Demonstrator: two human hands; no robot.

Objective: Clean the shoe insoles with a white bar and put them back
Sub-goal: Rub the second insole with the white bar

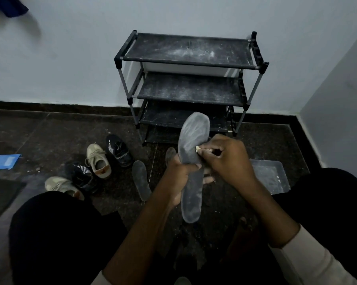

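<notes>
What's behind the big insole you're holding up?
The bottom shelves of the black shoe rack and dark floor show behind the insole. Your left hand grips it; another insole peeks out behind, mostly hidden.

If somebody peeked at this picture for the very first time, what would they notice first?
Probably the two hands in the middle: the left hand grips a long grey insole upright, while the right hand presses a small white bar against it. Next, the dusty black shoe rack standing against the wall behind. Then the four shoes scattered on the dark floor to the left, with another insole lying beside them.
</notes>
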